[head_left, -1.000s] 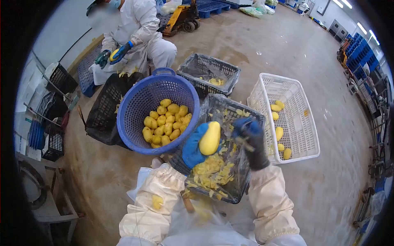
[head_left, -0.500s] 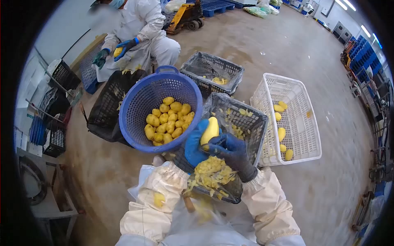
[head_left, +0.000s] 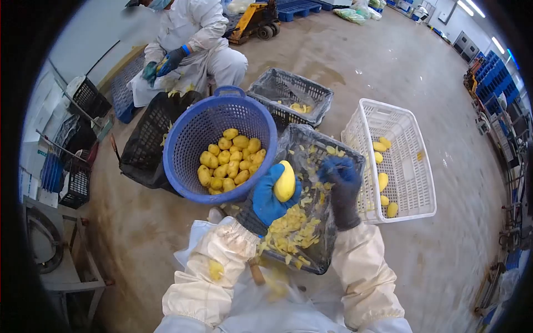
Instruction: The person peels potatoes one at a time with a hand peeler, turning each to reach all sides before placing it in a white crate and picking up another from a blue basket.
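Observation:
Gloved in blue, my left hand [head_left: 269,197] is wrapped round a peeled yellow potato [head_left: 285,182], held upright over a black crate [head_left: 325,244] lined with plastic. Yellow peelings [head_left: 291,227] lie heaped in that crate below it. My right hand [head_left: 340,186], in a dark blue glove, is over the crate's right side, apart from the potato; motion blurs its fingers, and whether they hold anything is unclear. A blue basket [head_left: 180,158] full of unpeeled potatoes [head_left: 233,161] stands to the left.
On the right is a white crate [head_left: 411,191] with several peeled potatoes [head_left: 383,180]. Behind stands another black crate [head_left: 266,91] with peelings. A co-worker [head_left: 208,47] sits at the upper left beside a black crate [head_left: 147,147], handling a potato. A pallet truck [head_left: 252,22] is farther back.
My right hand has moved away from the potato, to the right and slightly up. The potato stays in my left hand, now more openly visible. The co-worker's hands have come closer together.

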A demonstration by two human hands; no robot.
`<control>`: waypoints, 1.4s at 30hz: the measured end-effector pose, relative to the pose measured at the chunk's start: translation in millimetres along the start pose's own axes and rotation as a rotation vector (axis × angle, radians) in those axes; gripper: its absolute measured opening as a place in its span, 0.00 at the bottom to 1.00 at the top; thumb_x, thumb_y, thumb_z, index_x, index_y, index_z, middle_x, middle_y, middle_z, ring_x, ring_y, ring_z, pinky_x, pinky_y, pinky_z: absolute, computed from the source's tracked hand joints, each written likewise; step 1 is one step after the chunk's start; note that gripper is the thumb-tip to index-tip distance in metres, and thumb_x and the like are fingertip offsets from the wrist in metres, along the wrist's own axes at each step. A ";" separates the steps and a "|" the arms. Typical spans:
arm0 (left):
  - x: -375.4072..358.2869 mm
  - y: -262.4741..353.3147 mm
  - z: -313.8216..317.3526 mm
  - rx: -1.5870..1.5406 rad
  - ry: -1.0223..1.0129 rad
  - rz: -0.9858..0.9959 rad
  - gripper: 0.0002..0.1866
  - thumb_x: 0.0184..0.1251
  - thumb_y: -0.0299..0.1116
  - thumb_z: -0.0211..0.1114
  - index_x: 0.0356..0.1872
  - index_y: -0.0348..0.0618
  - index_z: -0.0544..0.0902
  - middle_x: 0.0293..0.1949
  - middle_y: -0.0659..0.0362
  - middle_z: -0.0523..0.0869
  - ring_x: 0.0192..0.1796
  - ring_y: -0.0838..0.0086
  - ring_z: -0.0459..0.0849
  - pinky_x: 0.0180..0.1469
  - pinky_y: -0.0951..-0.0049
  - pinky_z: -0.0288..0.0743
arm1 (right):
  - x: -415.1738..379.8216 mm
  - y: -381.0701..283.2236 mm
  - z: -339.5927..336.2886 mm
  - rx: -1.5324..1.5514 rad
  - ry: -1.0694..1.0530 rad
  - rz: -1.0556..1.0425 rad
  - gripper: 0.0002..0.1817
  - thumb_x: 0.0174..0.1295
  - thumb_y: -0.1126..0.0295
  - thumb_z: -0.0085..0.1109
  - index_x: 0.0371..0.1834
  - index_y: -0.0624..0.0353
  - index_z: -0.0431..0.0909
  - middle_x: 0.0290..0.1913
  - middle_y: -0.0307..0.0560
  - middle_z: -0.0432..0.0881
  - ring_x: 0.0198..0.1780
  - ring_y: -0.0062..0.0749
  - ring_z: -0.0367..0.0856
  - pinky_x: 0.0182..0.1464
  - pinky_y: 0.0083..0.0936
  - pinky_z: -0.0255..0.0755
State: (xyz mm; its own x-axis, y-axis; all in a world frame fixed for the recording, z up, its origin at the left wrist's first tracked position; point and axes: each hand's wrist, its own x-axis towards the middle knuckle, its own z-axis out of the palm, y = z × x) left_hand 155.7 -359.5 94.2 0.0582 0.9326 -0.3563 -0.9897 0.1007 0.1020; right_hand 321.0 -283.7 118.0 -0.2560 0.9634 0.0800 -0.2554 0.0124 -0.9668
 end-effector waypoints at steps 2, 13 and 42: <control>1.7 -0.6 -2.0 0.037 -0.016 0.016 0.14 0.70 0.38 0.59 0.49 0.41 0.76 0.44 0.56 0.82 0.47 0.65 0.82 0.48 0.63 0.82 | -2.9 -16.0 1.4 0.008 -0.017 -0.009 0.10 0.62 0.72 0.64 0.42 0.65 0.79 0.34 0.39 0.82 0.35 0.21 0.79 0.41 0.19 0.74; 7.9 7.2 -7.1 0.007 -0.017 -0.012 0.16 0.68 0.41 0.60 0.50 0.42 0.76 0.42 0.53 0.82 0.43 0.67 0.83 0.43 0.60 0.82 | 11.5 -5.1 -12.6 0.005 -0.049 -0.124 0.07 0.62 0.75 0.62 0.40 0.64 0.77 0.35 0.42 0.82 0.36 0.21 0.80 0.41 0.19 0.74; -24.2 -9.7 45.0 0.189 -0.147 -0.182 0.23 0.71 0.52 0.54 0.54 0.44 0.75 0.43 0.55 0.83 0.39 0.65 0.84 0.35 0.66 0.82 | -20.4 -9.3 21.3 -0.244 -0.408 -0.107 0.07 0.64 0.69 0.59 0.36 0.61 0.76 0.30 0.43 0.81 0.29 0.23 0.79 0.33 0.21 0.73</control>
State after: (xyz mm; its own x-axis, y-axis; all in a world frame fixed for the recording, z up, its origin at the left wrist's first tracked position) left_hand 169.8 -367.4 143.7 0.2642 0.9321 -0.2477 -0.9201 0.3206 0.2252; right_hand 308.8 -309.2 130.5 -0.5976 0.7699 0.2241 -0.0873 0.2153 -0.9726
